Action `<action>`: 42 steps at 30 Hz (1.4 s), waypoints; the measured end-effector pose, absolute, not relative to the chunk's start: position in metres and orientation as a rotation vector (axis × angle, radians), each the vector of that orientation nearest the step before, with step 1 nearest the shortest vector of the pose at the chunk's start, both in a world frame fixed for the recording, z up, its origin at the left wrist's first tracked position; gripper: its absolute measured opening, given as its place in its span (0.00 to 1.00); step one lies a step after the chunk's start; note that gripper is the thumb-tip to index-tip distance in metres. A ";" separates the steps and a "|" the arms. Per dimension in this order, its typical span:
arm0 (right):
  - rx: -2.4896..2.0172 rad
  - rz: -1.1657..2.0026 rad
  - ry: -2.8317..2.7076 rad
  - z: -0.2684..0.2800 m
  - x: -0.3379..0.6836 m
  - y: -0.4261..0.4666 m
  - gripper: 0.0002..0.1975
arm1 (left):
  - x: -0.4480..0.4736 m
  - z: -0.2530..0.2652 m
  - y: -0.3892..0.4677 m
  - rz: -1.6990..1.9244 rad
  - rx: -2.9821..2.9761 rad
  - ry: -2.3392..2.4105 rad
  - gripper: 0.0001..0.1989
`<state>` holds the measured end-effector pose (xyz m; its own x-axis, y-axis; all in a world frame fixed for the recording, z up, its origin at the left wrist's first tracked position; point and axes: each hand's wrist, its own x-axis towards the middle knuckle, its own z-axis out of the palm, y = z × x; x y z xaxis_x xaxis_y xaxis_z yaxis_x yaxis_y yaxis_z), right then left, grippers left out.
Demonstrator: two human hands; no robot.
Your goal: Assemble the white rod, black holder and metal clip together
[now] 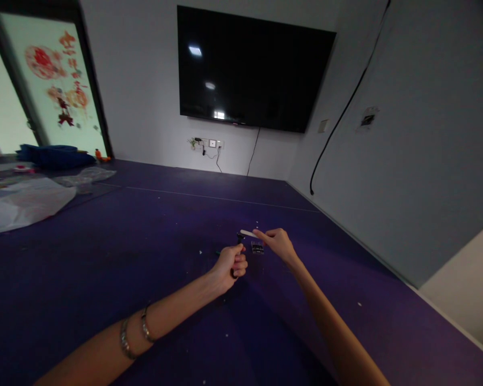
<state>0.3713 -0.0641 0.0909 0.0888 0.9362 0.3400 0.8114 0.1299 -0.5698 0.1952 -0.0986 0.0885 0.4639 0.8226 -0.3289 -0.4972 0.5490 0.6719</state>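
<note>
My left hand (230, 266) is closed around a dark, thin-handled tool (240, 237). Its small head pokes up above my thumb and looks like a razor's, though it is too small to be sure. My right hand (277, 242) pinches a slim white stick (248, 234), whose far tip meets or nearly meets the tool's head. Just below the stick, between my hands, a small clear-and-black plastic pack (257, 247) lies on the purple surface (165, 279). Something thin and green (218, 252) shows partly behind my left wrist.
Small white bits (200, 252) are scattered over the purple surface. Plastic sheeting (28, 203) and a dark blue cloth bundle (56, 156) lie at the far left. A television (253, 69) hangs on the back wall, and a black cable (342, 118) runs down the right wall.
</note>
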 end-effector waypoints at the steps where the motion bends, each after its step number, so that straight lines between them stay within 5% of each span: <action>1: -1.679 0.256 -1.757 0.091 0.371 -0.064 0.33 | 0.195 0.088 -0.099 0.858 0.530 0.690 0.11; 16: -1.665 0.239 -1.670 0.091 0.371 -0.064 0.32 | 0.195 0.091 -0.100 0.867 0.587 0.682 0.10; 27: -1.426 0.465 -1.773 0.137 0.381 -0.082 0.27 | 0.186 0.076 -0.074 1.209 1.377 0.603 0.14; 34: -1.400 0.194 -1.916 0.157 0.367 -0.106 0.25 | 0.178 0.066 -0.062 1.176 1.714 0.561 0.14; 42: -1.395 0.248 -1.951 0.163 0.366 -0.111 0.25 | 0.178 0.064 -0.062 1.160 1.768 0.614 0.14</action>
